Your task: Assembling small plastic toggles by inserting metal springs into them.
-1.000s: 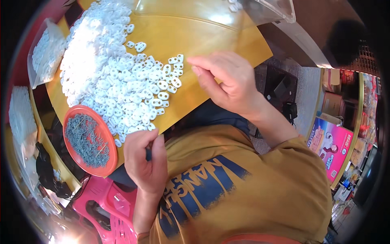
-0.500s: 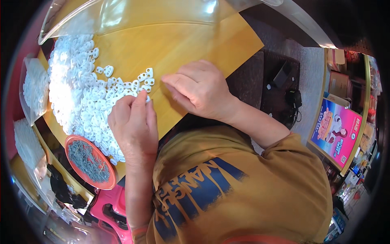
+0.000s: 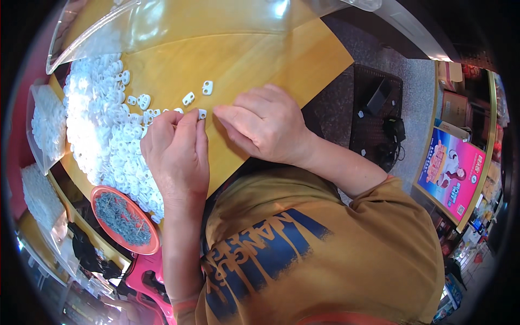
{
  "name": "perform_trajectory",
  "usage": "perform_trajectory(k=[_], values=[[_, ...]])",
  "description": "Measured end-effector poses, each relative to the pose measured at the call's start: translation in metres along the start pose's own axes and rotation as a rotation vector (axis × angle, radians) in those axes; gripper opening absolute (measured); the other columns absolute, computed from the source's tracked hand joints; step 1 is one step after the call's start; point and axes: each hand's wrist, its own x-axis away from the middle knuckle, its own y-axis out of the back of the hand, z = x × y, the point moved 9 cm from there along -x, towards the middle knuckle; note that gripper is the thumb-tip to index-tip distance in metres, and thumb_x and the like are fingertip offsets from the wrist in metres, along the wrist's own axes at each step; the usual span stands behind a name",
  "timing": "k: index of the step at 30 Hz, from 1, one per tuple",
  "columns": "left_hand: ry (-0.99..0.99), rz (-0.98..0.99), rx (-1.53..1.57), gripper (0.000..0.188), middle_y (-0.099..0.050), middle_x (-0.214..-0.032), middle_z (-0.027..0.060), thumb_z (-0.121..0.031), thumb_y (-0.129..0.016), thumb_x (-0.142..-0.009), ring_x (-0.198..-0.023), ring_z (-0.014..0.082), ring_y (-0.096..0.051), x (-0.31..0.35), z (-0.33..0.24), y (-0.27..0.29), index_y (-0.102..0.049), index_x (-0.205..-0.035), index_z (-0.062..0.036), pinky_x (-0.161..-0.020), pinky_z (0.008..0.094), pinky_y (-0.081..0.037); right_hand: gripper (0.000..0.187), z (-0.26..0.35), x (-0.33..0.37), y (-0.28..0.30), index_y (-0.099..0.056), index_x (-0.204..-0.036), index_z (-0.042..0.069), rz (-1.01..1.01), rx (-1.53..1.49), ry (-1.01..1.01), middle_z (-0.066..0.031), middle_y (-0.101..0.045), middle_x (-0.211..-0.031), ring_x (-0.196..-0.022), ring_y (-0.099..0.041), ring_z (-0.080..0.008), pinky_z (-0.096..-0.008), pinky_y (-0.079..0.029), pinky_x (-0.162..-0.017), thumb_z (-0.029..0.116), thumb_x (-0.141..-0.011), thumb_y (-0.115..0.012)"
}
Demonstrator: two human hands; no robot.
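A small white plastic piece with holes (image 3: 202, 114) sticks out from the fingertips of my left hand (image 3: 179, 146), which pinches it at the right side of a big pile of such white pieces (image 3: 122, 135). Just to its right, my right hand (image 3: 271, 122) is closed, thumb against curled fingers; whatever it holds is hidden. Two loose pieces, one (image 3: 207, 88) and another (image 3: 188, 98), lie on the yellow tabletop (image 3: 244, 65) beyond my hands. An orange-red dish (image 3: 153, 246) full of thin grey metal pins (image 3: 122, 219) stands left of my left forearm.
Clear plastic sheeting (image 3: 216, 21) spans the far side of the table. Bags of white pieces (image 3: 47, 124) sit at the left edge. A pink stool (image 3: 143, 279) stands below the dish. To the right are a dark stand with a black device (image 3: 377, 96) and a colourful poster (image 3: 451, 170).
The cluster of white pieces near my fingertips has thinned; two now lie apart farther out. My left hand has shifted slightly up and left, a piece at its fingertips. My right hand barely moved.
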Motion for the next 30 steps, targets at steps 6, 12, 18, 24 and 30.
perform_trajectory(k=[6,12,18,24,30], values=[[0.026,0.128,0.077,0.009,-0.053,-0.077,0.0090,-0.010,-0.063,-0.072,-0.073,0.0274,-0.052,-0.015,0.000,-0.005,-0.059,-0.077,-0.0047,-0.065,0.0376,-0.038,0.022,-0.001,0.001,0.001,-0.062,-0.083,0.008,-0.027,-0.054,0.008,-0.0023,-0.051,-0.064,-0.055,-0.051,-0.0190,-0.0299,-0.037,-0.048,0.007,-0.062,-0.068],[0.042,0.341,0.162,0.012,-0.053,-0.077,0.0109,-0.012,-0.064,-0.070,-0.076,0.0296,-0.052,-0.035,0.003,-0.016,-0.055,-0.075,-0.0045,-0.068,0.0389,-0.036,0.022,-0.002,0.001,-0.001,-0.061,-0.083,0.007,0.004,-0.077,-0.002,-0.0032,-0.051,-0.063,-0.055,-0.051,-0.0201,-0.0310,-0.037,-0.048,0.008,-0.062,-0.068],[-0.168,0.272,0.109,0.009,-0.051,-0.074,0.0105,-0.009,-0.057,-0.069,-0.075,0.0288,-0.052,-0.030,-0.006,-0.004,-0.052,-0.075,-0.0051,-0.068,0.0376,-0.035,0.011,0.009,-0.007,-0.005,-0.058,-0.074,0.008,-0.009,-0.092,0.018,-0.0046,-0.051,-0.060,-0.055,-0.052,-0.0227,-0.0343,-0.038,-0.050,0.009,-0.065,-0.064],[-0.100,0.191,0.087,0.011,-0.050,-0.071,0.0113,-0.005,-0.057,-0.067,-0.073,0.0302,-0.052,-0.008,-0.018,0.012,-0.051,-0.076,-0.0044,-0.062,0.0385,-0.037,0.016,0.006,0.000,-0.004,-0.060,-0.083,0.007,0.020,-0.059,0.003,-0.0058,-0.054,-0.063,-0.054,-0.051,-0.0231,-0.0334,-0.040,-0.052,0.004,-0.068,-0.064],[0.159,-0.052,0.313,0.016,-0.055,-0.072,0.0110,-0.001,-0.062,-0.069,-0.066,0.0292,-0.053,0.091,0.008,0.069,-0.057,-0.084,-0.0030,-0.062,0.0368,-0.041,0.008,0.015,-0.009,-0.015,-0.061,-0.082,0.004,0.101,-0.069,-0.118,-0.0065,-0.053,-0.063,-0.053,-0.050,-0.0202,-0.0300,-0.039,-0.050,0.002,-0.074,-0.061]])
